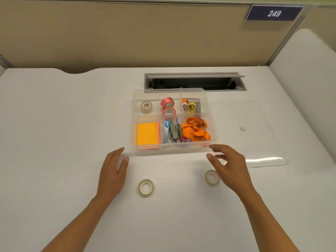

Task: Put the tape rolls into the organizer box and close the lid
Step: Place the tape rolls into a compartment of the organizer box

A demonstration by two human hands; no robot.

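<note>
Clear box (pixel 212 113) open on white desk (pixel 54 124), lid (pixel 263 160) lying flat to its right, touching or just beside the box's right side. Inside, back-left compartment: one clear roll (pixel 146 107). Back-middle compartment: two pink rolls (pixel 168 106), one standing behind the other. Back-right: small coloured items, too blurred to name. Front row: orange notes (pixel 147 134) at left, staplers (pixel 172 132) in the middle, orange strap (pixel 196 130) at right.

Two clear rolls outside the box, flat on the desk in front of it. Near roll (pixel 146 188) between the two hands, closer to the left, touching neither. Right roll (pixel 211 177) just under the right hand's (pixel 230 169) thumb side, partly covered by it; contact impossible to confirm.

Left hand (pixel 113 170) flat and low over the desk, palm down, fingers (pixel 118 151) together and pointing toward the box's front-left corner, tips near the front wall, thumb out to the side. Holding nothing.

Right hand loosely spread, fingers (pixel 217 147) slightly curled, tips near the box's front-right corner and over the lid's near-left edge. Nothing pinched.
</note>
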